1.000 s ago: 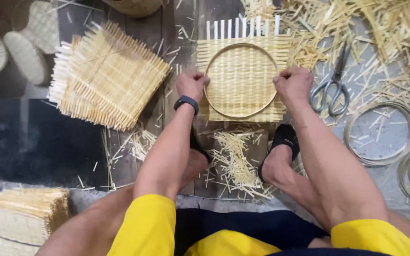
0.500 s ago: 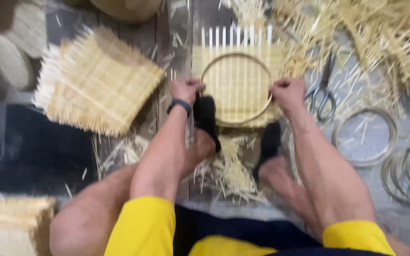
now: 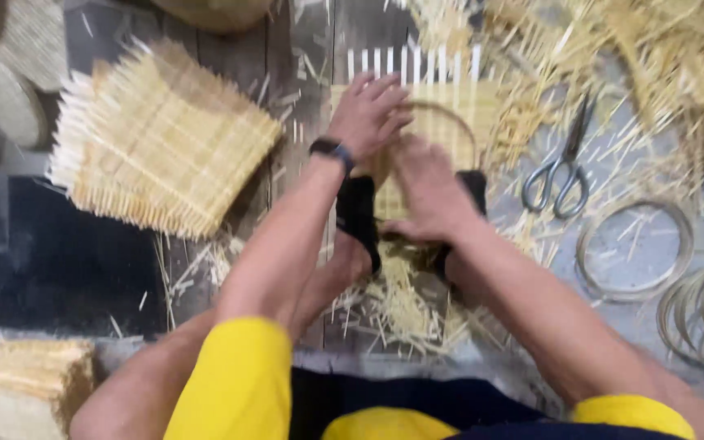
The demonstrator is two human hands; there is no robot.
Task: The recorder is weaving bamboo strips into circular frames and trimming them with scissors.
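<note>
Both hands have shifted since a second ago: then they pressed the near corners of the woven bamboo mat [image 3: 442, 106], now they lie over its middle. Left hand [image 3: 366, 114] rests flat with fingers spread on the mat's left part, beside the thin hoop [image 3: 458, 122] lying on it; right hand [image 3: 427, 191] covers the near edge, whether gripping cannot be told through the blur. Both sandalled feet [image 3: 358, 216] pin that near edge against the plank floor [image 3: 303, 49]. Mat sits far of the person, centre scene. It looks light, springy and thin, its loose strip ends liable to splinter, best held by the woven body. Scissors [image 3: 560, 167] lie right; a stack of mats [image 3: 160, 147] left.
</note>
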